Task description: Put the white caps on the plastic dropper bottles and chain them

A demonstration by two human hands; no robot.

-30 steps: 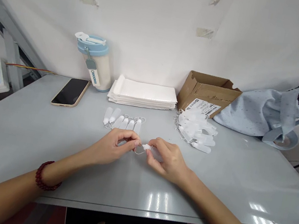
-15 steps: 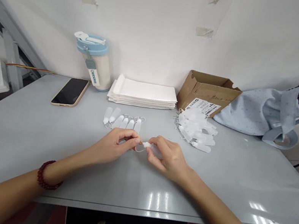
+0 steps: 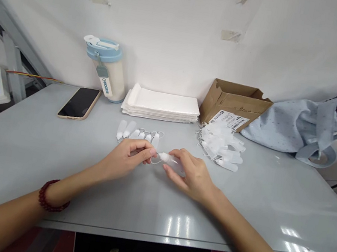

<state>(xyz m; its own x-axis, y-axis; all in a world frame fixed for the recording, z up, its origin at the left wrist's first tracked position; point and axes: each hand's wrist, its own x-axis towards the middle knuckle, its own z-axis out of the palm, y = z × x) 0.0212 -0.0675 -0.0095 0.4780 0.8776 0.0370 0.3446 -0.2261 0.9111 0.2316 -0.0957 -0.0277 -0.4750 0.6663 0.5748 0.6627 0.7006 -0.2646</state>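
A small translucent squeeze bottle (image 3: 175, 163) with a white neck lies sideways over the table, its thin dark tip toward the left. My right hand (image 3: 194, 175) holds it loosely around the body, thumb below and fingers above. At the tip, my left hand (image 3: 132, 154) is closed in a pinch; what sits between its fingertips is hidden. A thin white strap (image 3: 156, 161) loops from the bottle's neck to those fingers. Just behind my left hand lies a row of several similar bottles (image 3: 129, 128), partly covered by it. A pile of more such bottles (image 3: 220, 141) is at the right.
Along the wall stand a blue-lidded tumbler (image 3: 112, 75), a stack of white envelopes (image 3: 166, 101), a cardboard box (image 3: 234, 100) and a light blue cloth bag (image 3: 283, 122). A phone (image 3: 79, 103) lies at the left of the grey table (image 3: 153, 210).
My right fingers have shifted from the neck back onto the bottle's body, so the neck shows more. My left hand and the bottle have moved slightly left and away from me.
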